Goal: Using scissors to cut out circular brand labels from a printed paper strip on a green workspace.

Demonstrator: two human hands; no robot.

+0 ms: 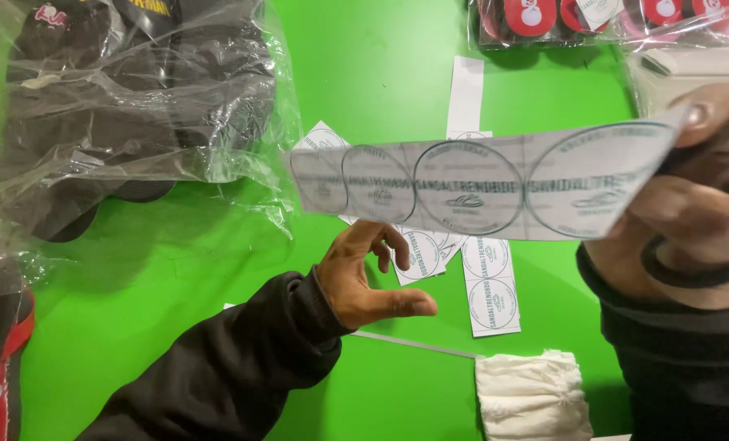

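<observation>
Big green table takes up most of the view, and on the left there's a clear plastic bag of dark sandals slumped over it, with another bag of red and pink ones at the top right edge. A white cloth sits bunched at the bottom. The main thing is the strip of round stickers, held up in the air across the middle, well above the table. The right hand has it pinched at its right end, thumb on top, fingers closed on the sheet. The left hand is just under the strip's left half, fingers curled open, not touching anything as far as I can tell. More loose sticker sheets lie flat on the table below. Honestly, held by one end like that, the strip looks floppy, so it could sag, curl onto itself or slip out of the pinch.
</observation>
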